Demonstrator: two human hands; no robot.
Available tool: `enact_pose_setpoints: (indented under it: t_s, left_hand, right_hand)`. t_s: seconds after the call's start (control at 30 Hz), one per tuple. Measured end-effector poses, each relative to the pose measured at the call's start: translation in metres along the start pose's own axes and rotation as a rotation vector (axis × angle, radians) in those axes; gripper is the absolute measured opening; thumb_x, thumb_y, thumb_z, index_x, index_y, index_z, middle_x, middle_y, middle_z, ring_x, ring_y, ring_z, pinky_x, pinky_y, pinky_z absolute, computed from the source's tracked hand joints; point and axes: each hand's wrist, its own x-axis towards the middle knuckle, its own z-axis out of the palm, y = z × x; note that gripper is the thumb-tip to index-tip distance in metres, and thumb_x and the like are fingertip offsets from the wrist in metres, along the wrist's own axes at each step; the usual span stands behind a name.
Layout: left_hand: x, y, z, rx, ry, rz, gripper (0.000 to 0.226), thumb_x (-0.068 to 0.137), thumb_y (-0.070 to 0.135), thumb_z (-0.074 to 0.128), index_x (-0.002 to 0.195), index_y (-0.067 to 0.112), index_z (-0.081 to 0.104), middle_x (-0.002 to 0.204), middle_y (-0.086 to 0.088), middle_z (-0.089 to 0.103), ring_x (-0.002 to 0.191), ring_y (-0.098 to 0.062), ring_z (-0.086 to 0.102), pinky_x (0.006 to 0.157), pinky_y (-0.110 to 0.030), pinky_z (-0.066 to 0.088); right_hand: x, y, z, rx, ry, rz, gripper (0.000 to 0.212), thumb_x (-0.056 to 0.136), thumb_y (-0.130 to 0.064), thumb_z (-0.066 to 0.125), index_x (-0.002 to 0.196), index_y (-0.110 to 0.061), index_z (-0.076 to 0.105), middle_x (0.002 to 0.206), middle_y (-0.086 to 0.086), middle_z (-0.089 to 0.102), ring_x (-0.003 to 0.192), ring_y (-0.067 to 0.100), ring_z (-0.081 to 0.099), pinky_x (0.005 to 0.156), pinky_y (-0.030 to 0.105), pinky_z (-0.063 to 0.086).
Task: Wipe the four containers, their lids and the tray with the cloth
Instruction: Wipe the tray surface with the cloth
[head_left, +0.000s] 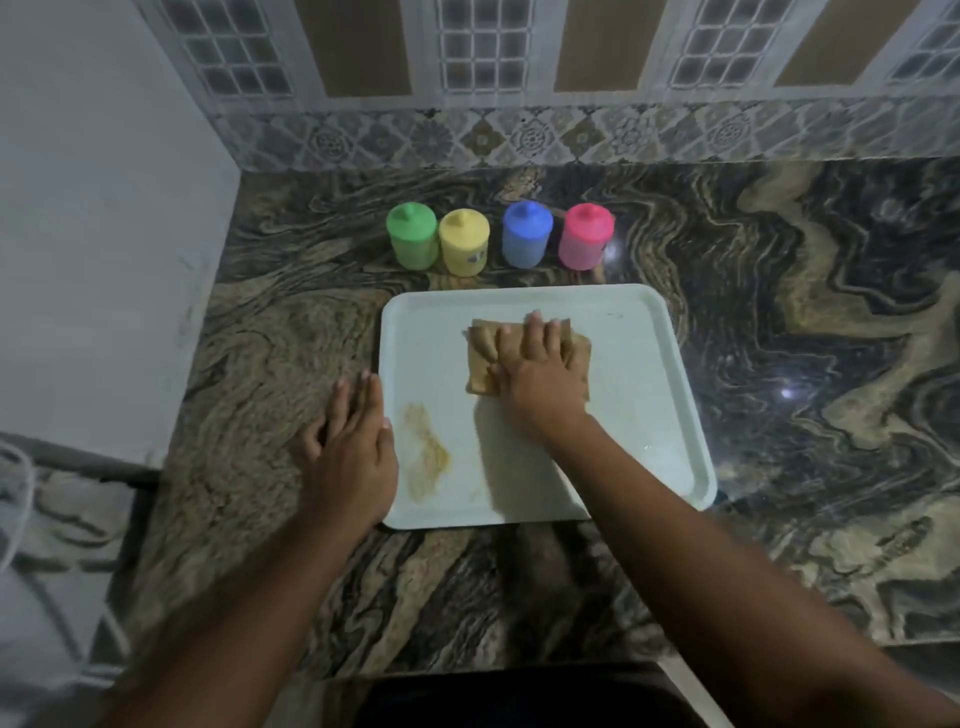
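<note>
Head view: cloth (480, 356) lies folded on the tray (641, 400), far of centre, under the right hand (540, 374), whose straight fingers press it flat without gripping. Soft and limp, it will likely bunch; keep the palm on its centre. The tray looks light and may slide: left hand (353, 447), flat and empty, braces its left edge. Four lidded containers (526, 235) stand on the counter (779, 364) beyond the far edge.
</note>
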Motion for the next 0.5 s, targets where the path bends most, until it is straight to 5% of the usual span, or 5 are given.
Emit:
enact_pose_setpoints:
  t_s: [0.13, 0.23, 0.3, 0.4, 0.5]
  left_hand:
    - [0.000, 0.000, 0.000, 0.005, 0.014, -0.005, 0.061, 0.095, 0.035, 0.021, 0.156, 0.026, 0.018, 0.164, 0.007, 0.015, 0.152, -0.008, 0.003, 0.111, -0.041, 0.015]
    - [-0.001, 0.001, 0.000, 0.013, 0.022, -0.001, 0.057, 0.100, 0.030, 0.025, 0.156, 0.023, 0.018, 0.164, 0.007, 0.016, 0.152, -0.008, 0.002, 0.110, -0.040, 0.013]
    - [-0.002, 0.000, 0.000, 0.004, 0.030, 0.005, 0.057, 0.100, 0.029, 0.026, 0.155, 0.022, 0.021, 0.163, 0.007, 0.019, 0.152, -0.010, 0.004, 0.109, -0.041, 0.015]
    - [-0.001, 0.000, 0.001, 0.008, 0.028, 0.004, 0.059, 0.097, 0.031, 0.023, 0.155, 0.021, 0.024, 0.162, 0.008, 0.023, 0.152, -0.012, 0.007, 0.109, -0.045, 0.018]
    - [-0.001, 0.001, 0.000, -0.010, 0.033, 0.002, 0.058, 0.097, 0.031, 0.024, 0.154, 0.021, 0.026, 0.161, 0.007, 0.025, 0.152, -0.012, 0.009, 0.109, -0.047, 0.018]
  right_hand:
    - [-0.036, -0.073, 0.028, -0.028, -0.007, -0.260, 0.062, 0.107, -0.039, 0.036, 0.163, -0.023, 0.015, 0.171, 0.017, -0.003, 0.156, 0.042, -0.009, 0.120, 0.062, -0.010]
    - [-0.094, -0.057, 0.053, -0.012, 0.042, -0.430, 0.060, 0.097, -0.044, 0.046, 0.154, -0.025, 0.041, 0.166, 0.016, 0.028, 0.153, 0.043, 0.021, 0.122, 0.058, 0.004]
    - [-0.101, -0.014, 0.048, -0.048, 0.043, -0.361, 0.061, 0.093, -0.047, 0.045, 0.150, -0.028, 0.046, 0.164, 0.014, 0.033, 0.150, 0.044, 0.030, 0.120, 0.061, 0.014]
    - [-0.063, 0.035, 0.021, -0.067, 0.046, -0.064, 0.055, 0.105, -0.042, 0.032, 0.159, -0.030, 0.025, 0.171, 0.012, 0.007, 0.157, 0.041, 0.003, 0.119, 0.065, 0.007]
    - [-0.017, -0.005, 0.010, 0.003, 0.012, 0.026, 0.057, 0.109, -0.040, 0.032, 0.162, -0.029, 0.015, 0.171, 0.015, -0.007, 0.155, 0.044, -0.011, 0.121, 0.065, 0.001]
